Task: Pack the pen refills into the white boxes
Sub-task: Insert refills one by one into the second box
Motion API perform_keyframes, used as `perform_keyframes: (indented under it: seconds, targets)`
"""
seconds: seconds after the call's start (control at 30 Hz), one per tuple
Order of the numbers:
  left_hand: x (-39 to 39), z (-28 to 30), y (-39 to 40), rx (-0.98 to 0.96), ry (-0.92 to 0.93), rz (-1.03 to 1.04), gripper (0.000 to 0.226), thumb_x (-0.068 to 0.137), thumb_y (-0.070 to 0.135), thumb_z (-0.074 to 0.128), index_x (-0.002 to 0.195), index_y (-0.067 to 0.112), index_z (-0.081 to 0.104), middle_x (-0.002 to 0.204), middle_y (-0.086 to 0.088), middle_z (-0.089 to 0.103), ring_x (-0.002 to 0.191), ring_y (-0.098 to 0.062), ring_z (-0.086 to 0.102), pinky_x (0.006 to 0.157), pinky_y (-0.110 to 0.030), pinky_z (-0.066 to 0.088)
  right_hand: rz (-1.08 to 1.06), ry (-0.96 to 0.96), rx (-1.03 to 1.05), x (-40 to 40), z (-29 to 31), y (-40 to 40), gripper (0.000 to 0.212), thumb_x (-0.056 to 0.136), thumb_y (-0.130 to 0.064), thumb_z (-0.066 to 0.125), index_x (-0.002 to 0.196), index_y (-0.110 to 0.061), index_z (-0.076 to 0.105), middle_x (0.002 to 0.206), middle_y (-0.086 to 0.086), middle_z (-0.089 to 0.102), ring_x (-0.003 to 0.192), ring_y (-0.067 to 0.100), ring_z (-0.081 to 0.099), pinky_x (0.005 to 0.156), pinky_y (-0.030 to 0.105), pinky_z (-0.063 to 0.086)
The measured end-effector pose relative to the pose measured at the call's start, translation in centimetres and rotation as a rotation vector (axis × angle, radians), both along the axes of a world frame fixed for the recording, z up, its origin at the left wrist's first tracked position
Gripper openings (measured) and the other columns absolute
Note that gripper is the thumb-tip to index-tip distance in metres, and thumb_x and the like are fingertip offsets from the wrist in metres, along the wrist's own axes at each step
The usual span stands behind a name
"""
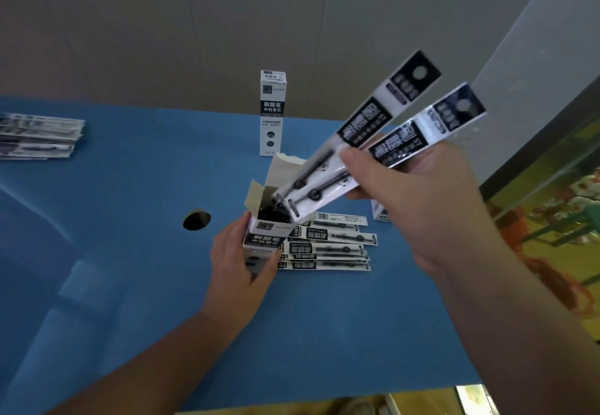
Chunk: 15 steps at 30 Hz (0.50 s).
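hands gripping refills, box

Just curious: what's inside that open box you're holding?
Dark refill ends show inside the open box, and the tips of the two packs in the right hand reach its mouth. The walls and left hand hide everything deeper.

Dim, soft indoor light; wide-angle bending at edges, slight blur throughout.

A single head-worn wide-angle camera looks forward and steeply down, close over the blue counter.
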<state>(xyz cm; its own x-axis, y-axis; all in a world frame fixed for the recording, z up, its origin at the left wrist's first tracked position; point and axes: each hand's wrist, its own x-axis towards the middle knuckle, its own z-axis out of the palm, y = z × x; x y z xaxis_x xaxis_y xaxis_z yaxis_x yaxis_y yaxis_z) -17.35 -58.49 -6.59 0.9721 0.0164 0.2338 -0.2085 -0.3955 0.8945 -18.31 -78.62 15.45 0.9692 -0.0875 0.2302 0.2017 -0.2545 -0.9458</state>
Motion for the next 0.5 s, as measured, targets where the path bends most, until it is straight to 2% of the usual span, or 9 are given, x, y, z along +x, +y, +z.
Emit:
perform_keyframes:
  seconds: [0.13, 0.23, 0.3, 0.4, 0.5]
  targets:
    - [-0.3, 0.1, -0.1, 0.090, -0.033, 0.015, 0.062, 0.093, 0.036, 0.070, 0.144, 0.003, 0.053, 0.136, -0.011, 0.052, 0.132, -0.025, 0.044, 0.112, -0.053, 0.042, -0.066, 0.005, -0.201, 0.0, -0.1, 1.4, 0.021, 0.083, -0.033, 0.072, 0.084, -0.013, 0.073, 0.071, 0.009, 0.075, 0.064, 0.034, 0.072, 0.057, 0.054, 0.058]
    - [-0.4, 0.4, -0.3, 0.120, -0.067, 0.007, 0.069, 0.090, 0.040, 0.069, 0.145, 0.001, 0.052, 0.137, -0.013, 0.053, 0.132, -0.027, 0.045, 0.113, -0.052, 0.042, -0.099, 0.016, -0.246, 0.4, 0.0, 2.2, 0.026, 0.083, -0.033, 0.071, 0.084, -0.008, 0.071, 0.071, 0.011, 0.074, 0.064, 0.034, 0.072, 0.056, 0.053, 0.055]
    - [-0.6, 0.6, -0.3, 0.108, -0.070, -0.001, 0.074, 0.090, 0.047, 0.063, 0.148, 0.002, 0.049, 0.139, -0.013, 0.052, 0.134, -0.030, 0.046, 0.114, -0.056, 0.042, -0.114, 0.041, -0.236, 0.4, -0.3, 2.8, 0.025, 0.085, -0.031, 0.072, 0.081, -0.006, 0.072, 0.070, 0.009, 0.074, 0.064, 0.030, 0.073, 0.056, 0.048, 0.057]
    - [-0.8, 0.8, -0.3, 0.077, -0.057, 0.000, 0.078, 0.090, 0.050, 0.060, 0.151, 0.004, 0.045, 0.142, -0.013, 0.049, 0.136, -0.029, 0.043, 0.116, -0.057, 0.041, -0.135, 0.077, -0.267, 0.2, -1.4, 3.9, 0.024, 0.084, -0.032, 0.076, 0.072, -0.011, 0.072, 0.062, -0.002, 0.072, 0.055, 0.014, 0.070, 0.051, 0.033, 0.056]
    - [-0.7, 0.9, -0.4, 0.097, -0.067, 0.002, 0.076, 0.089, 0.049, 0.059, 0.148, 0.002, 0.049, 0.139, -0.016, 0.053, 0.132, -0.033, 0.046, 0.111, -0.062, 0.042, -0.049, 0.192, -0.312, -0.1, -2.6, 4.8, 0.021, 0.079, -0.036, 0.082, 0.075, -0.019, 0.070, 0.066, -0.008, 0.072, 0.056, 0.003, 0.066, 0.048, 0.018, 0.051]
